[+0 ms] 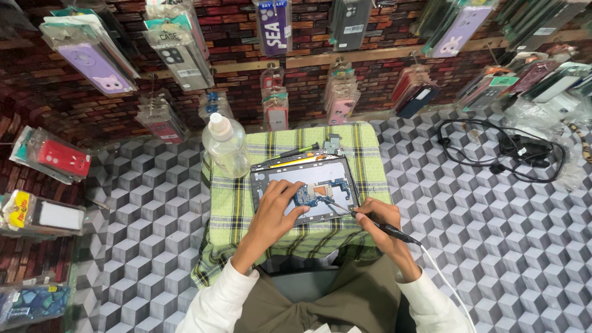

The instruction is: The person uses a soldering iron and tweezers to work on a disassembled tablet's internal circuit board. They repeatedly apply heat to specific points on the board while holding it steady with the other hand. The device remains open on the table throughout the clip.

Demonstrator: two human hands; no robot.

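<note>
Checked cloth [234, 203] under opened grey tablet [305, 185]

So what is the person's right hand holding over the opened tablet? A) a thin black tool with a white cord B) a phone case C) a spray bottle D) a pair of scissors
A: the right hand grips a thin black tool like a pen, its tip on the circuit board of the opened tablet, and a white cord trails from its back end.
</note>
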